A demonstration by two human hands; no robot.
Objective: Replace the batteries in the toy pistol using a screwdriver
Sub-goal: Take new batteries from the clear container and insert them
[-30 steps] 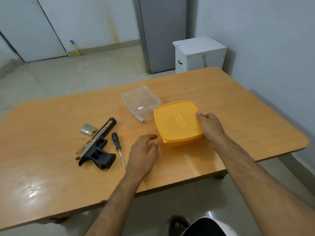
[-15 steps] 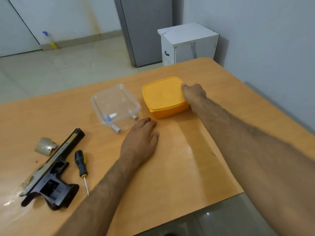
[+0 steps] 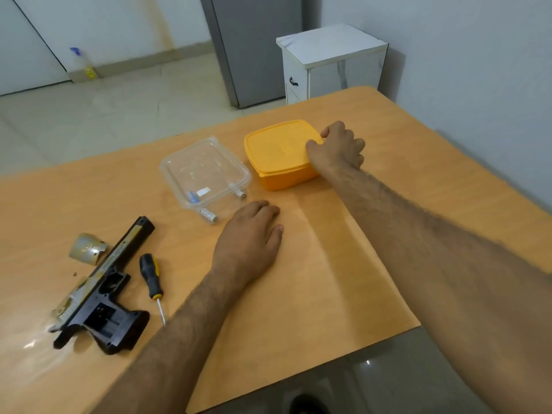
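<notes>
**Opening the yellow container for fresh cells**

The right hand (image 3: 336, 150) sits at the right edge of the yellow container (image 3: 280, 153), upper centre of the frame. Its grip is curled: fingers over the lid's far right corner, thumb on the lid's top surface. The lid looks fully seated. The left hand (image 3: 248, 243) lies on the tabletop (image 3: 328, 279) at centre frame with fingers relaxed and close together, holding nothing and touching neither container.

The toy pistol (image 3: 98, 291) lies on its side at lower left, its battery bay exposed and apparently empty. The detached cover piece (image 3: 86, 249) rests just above it. The screwdriver (image 3: 152, 282) lies immediately right of the pistol, tip toward the lower edge of the frame. A clear container (image 3: 204, 171) sits left of the yellow one; two batteries (image 3: 209, 216) lie against its near edge, and at least one more shows inside.

Procedure, as judged from this layout:
1. Bring the left hand to the yellow container's near left side to brace the base.
2. Peel the lid from the gripped corner, lifting gradually so the box does not jump or slide into the clear container.
3. Keep removed and replacement cells in separate places.
</notes>
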